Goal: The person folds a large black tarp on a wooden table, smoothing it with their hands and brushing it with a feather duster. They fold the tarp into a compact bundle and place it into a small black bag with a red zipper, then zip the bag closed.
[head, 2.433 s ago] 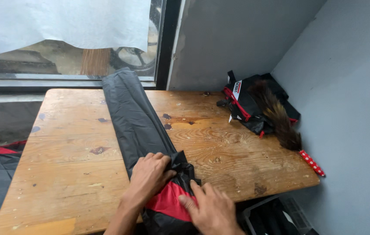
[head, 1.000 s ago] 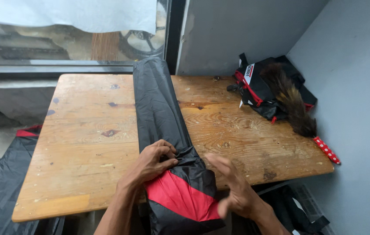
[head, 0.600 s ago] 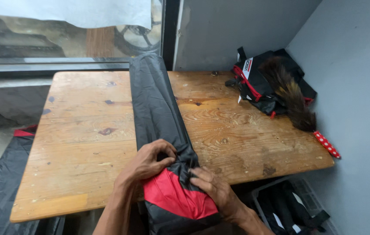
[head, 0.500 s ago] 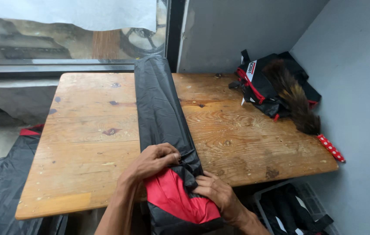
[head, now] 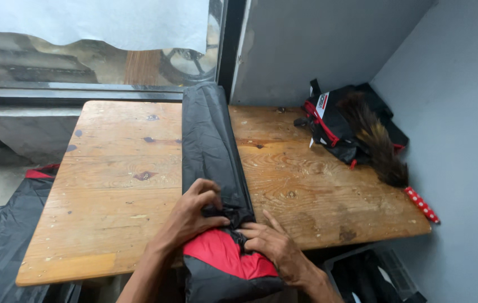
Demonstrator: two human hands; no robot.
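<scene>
Both hands (head: 233, 224) press black roll (head: 212, 148) into red-black bag (head: 225, 266).

Soft, even daylight enters through the wide glass window (head: 82, 56) behind the scene. Shadows are faint. Focus is sharp, with slight edge bending.

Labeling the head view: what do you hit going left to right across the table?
Black sheet off the table's left edge → bare wood table → long black fabric roll → black-and-red bag → brown feather duster.
</scene>
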